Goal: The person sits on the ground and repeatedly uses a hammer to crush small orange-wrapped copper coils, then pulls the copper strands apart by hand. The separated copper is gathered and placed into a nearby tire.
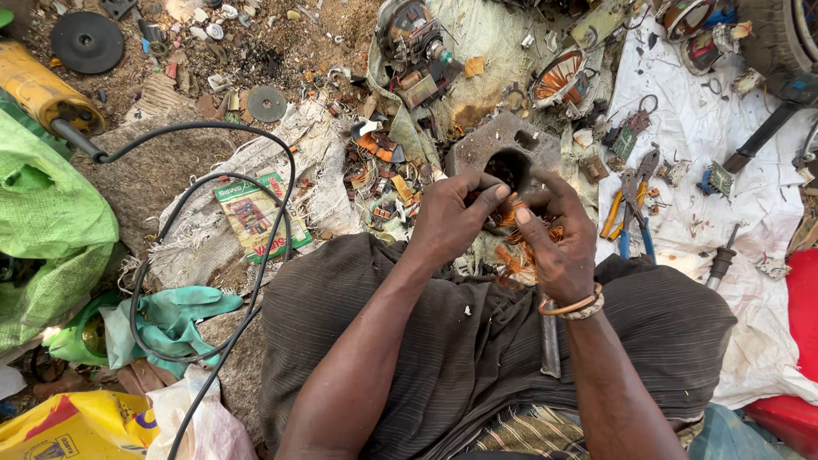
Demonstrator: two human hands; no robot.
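Nearest the lens, dark striped cloth (477,341) over the lap, with both forearms reaching forward across it. Left hand (452,223) and right hand (558,243) meeting just beyond the knees, fingers of each pinched shut on a tangle of copper wire (521,243) between them. Directly ahead of both hands, touching the fingertips, a grey metal motor housing (504,152), its dark round bore facing up and toward the hands; wire running from that bore back toward the lap, so long axis roughly away-and-toward rather than side to side. Left thumb and forefinger slightly nearer the bore; right hand lower, closer to the loose bundle. Wrist of the right hand ringed by a bracelet (573,307), with a metal rod (550,341) lying on the cloth just beneath. To the right, well clear of the hands, pliers (629,204) with yellow and blue grips on a white sheet (733,153). To the left, a black cable (213,247) looping over sacking past a printed packet (256,213) and a green glove (170,319). Scrap parts crowding the housing on its far side; nothing between hands and bore.
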